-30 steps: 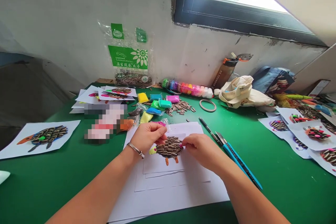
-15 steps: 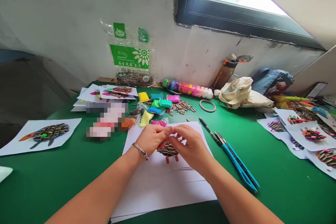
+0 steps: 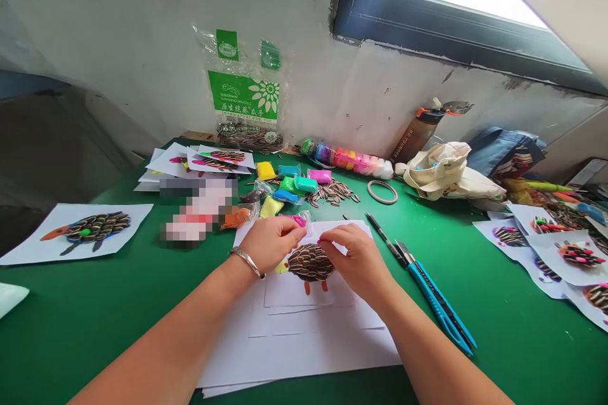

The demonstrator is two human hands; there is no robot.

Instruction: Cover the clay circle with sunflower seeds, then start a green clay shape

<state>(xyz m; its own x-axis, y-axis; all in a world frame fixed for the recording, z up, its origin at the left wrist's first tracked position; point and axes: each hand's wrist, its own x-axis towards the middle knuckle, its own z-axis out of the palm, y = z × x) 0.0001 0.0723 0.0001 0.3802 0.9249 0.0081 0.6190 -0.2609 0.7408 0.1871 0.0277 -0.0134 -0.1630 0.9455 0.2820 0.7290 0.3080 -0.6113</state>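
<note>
Seed-covered animal picture (image 3: 310, 264), on white sheets (image 3: 294, 354) at the middle of the green bench (image 3: 142, 323)

The picture is placed below the two hands: yellow-green head, body of overlapping striped seeds, two orange legs. The left hand (image 3: 268, 243), on whose wrist a bangle (image 3: 249, 259) is worn, is poised above the picture's upper left; its grip is narrowed, thumb near forefinger. By the right hand (image 3: 358, 254) the picture's right end is partly covered; its grip is likewise narrowed. Whether anything is held in either grip cannot be told. To the right, a pen (image 3: 381, 236) and a blue cutting tool (image 3: 437, 304) are laid. Beyond the sheets, coloured packets (image 3: 287, 197) and loose seeds (image 3: 335, 192) are grouped; a seed bag (image 3: 247, 101) is stood by the wall (image 3: 142, 44).
</note>
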